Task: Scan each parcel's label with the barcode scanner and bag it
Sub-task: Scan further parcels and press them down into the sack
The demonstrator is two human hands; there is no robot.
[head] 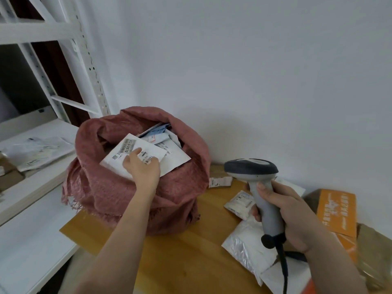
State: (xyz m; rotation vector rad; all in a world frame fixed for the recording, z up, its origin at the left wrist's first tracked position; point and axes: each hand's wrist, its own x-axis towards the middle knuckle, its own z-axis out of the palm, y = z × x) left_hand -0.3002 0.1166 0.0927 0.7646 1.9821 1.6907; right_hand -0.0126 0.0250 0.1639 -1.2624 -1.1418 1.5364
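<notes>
Bagging of a scanned parcel is shown, judged to be the step in hand. A wooden table [191, 257] is seen at centre, with a white metal shelf [31, 30] at the left on which further mailers are lying. A reddish woven sack [110, 194] is stood on the table with its mouth rolled open, and several packets are already held inside. A white parcel [135, 153], label upward, is laid across the sack's mouth on top of the others, and its near edge is pinched by the left hand [142, 168], thumb on the label face and fingers curled beneath. To the right, an orange box [337, 211] and a silvery white mailer [246, 247] are seen, with a small white packet [239, 203] just beside the scanner. The barcode scanner [254, 177] is gripped round its handle by the right hand [290, 217], head aimed left and away from any label. The next move is judged to call for release of the parcel into the sack, followed by a reach for one of the unscanned items at the right.
</notes>
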